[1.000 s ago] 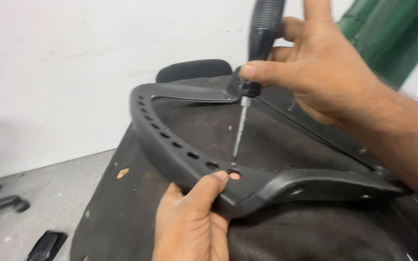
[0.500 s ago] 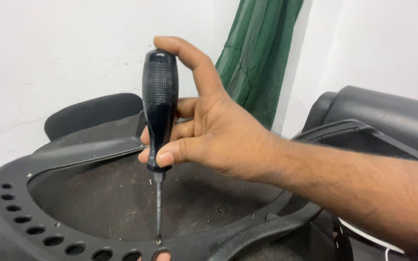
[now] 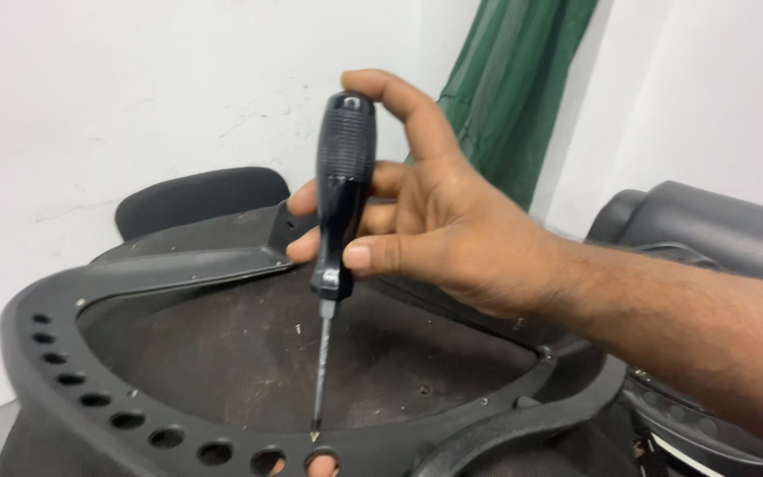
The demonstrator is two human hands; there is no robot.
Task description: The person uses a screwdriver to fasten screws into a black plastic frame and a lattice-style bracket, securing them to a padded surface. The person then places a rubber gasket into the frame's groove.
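My right hand (image 3: 461, 238) grips a screwdriver (image 3: 344, 177) by its black ribbed handle and holds it nearly upright. The thin shaft points down, and its tip rests on the near rim of a curved black plastic frame (image 3: 55, 371), beside a row of round holes. The frame lies on a dark padded chair part (image 3: 249, 353). Only fingertips of my left hand (image 3: 322, 465) show, at the bottom edge through the holes and against the frame's underside. The remainder of that hand is out of view.
A white wall stands close behind. A green cloth (image 3: 514, 97) hangs at the upper right. Another black chair part (image 3: 717, 230) lies at the right, and a black cushion (image 3: 196, 199) sits behind the frame. Small screws dot the padded surface.
The view has tilted up and closed in, so my left hand has dropped almost out of frame. The screwdriver stands more upright, with its tip still at the rim holes.
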